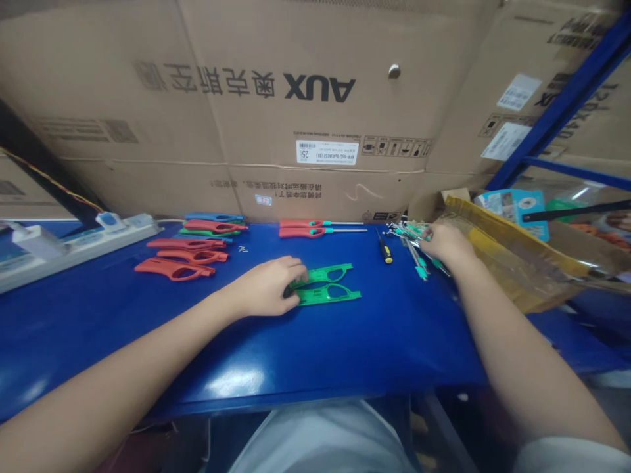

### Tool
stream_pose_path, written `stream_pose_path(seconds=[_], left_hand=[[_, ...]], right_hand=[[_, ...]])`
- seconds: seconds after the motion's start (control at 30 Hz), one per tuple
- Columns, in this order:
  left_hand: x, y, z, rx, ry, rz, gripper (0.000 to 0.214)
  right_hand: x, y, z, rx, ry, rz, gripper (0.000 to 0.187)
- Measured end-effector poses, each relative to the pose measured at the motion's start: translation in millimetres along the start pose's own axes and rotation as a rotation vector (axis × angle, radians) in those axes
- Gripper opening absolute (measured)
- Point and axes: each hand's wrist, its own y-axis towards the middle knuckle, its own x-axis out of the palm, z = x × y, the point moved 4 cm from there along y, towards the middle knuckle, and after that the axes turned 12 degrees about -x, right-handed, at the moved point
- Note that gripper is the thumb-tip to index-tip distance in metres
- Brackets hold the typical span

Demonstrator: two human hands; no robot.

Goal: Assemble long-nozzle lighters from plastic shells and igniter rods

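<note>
My left hand [270, 288] is closed on the left ends of two green plastic lighter casing halves [328, 293], which lie side by side on the blue table, each with an oval trigger opening. My fingers hide their ends. Over at the right, my right hand [446, 244] reaches into a pile of thin metal lighter tubes with teal ends [414, 253]. Its fingers are bent together among the tubes; what they pinch is too small and blurred to tell. A yellow-and-black screwdriver [384, 251] lies just left of that pile.
Red, green and blue casings [175, 268] are stacked at the left. Two red lighters with metal tubes [302, 228] lie at the back, against a large cardboard sheet [236, 118]. A power strip [98, 240] sits far left; a taped cardboard box [522, 263] stands right.
</note>
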Motion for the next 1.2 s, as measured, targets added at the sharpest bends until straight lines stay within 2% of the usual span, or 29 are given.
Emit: stream_pose_path(seconds=[0.1, 0.2, 0.47, 0.57, 0.73, 0.9, 1.03, 1.2], left_hand=[[-0.9, 0, -2, -0.003, 0.009, 0.01, 0.027], [-2.1, 0, -3, -0.014, 0.033, 0.008, 0.025], [-2.7, 0, -4, -0.03, 0.075, -0.004, 0.023], [-3.2, 0, -5, -0.03, 0.082, -0.01, 0.023], [-4.6, -1, -9, -0.043, 0.09, -0.007, 0.023], [-6.2, -1, -12, -0.065, 0.103, -0.012, 0.022], [-8.2, -1, -10, -0.086, 0.131, -0.049, 0.022], [-13.3, -3, -10, -0.111, 0.079, -0.08, 0.024]], right_hand=[[7, 3, 4, 0.004, 0.005, -0.044, 0.012], [8, 4, 3, 0.003, 0.009, -0.037, 0.01], [-8, -3, 1, 0.064, 0.049, 0.017, 0.013], [-17, -7, -6, 0.051, 0.09, 0.089, 0.017], [-29, -15, -18, -0.029, 0.156, 0.285, 0.017], [-32, -16, -26, -0.125, 0.359, 0.477, 0.013], [-33, -18, -40, -0.242, 0.499, 0.59, 0.012], [-36, -31, -70, -0.452, 0.522, 0.659, 0.009]])
